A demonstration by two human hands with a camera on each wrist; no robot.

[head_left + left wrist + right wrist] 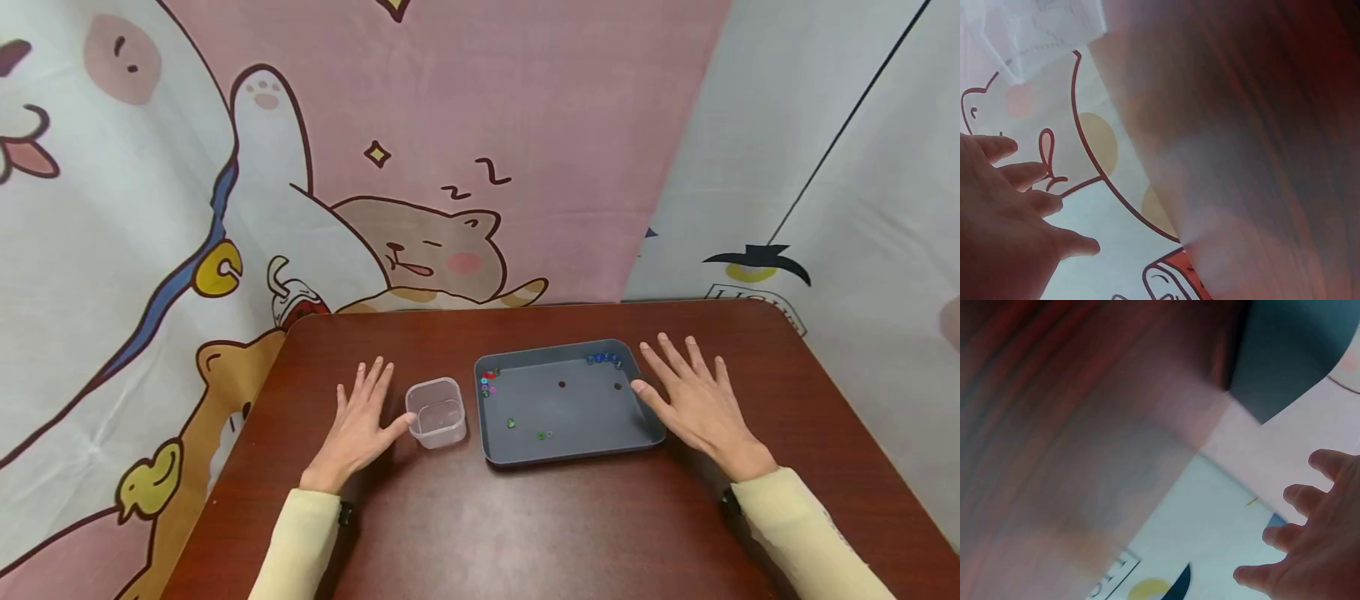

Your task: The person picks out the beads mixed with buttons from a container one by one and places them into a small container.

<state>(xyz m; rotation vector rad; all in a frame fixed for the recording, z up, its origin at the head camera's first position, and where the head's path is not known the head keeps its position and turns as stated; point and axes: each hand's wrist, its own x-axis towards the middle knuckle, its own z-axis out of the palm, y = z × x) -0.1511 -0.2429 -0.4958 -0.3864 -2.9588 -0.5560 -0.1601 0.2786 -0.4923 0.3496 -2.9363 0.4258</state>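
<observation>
My left hand is spread with straight fingers, palm down, left of a small clear plastic container. Its thumb tip overlaps the container's left side in the head view. Nothing is in this hand. The left wrist view shows the container beyond the fingers. Over the right side of a grey tray, my right hand is spread too, holding nothing, its thumb overlapping the rim. Blue beads cluster in the tray's far right corner. Red, purple and other small beads lie along its left side, green ones nearer the front.
Two dark round spots show on the tray floor. Tray and container stand side by side on a reddish-brown wooden table. A cartoon-printed cloth hangs behind and to the sides of the table.
</observation>
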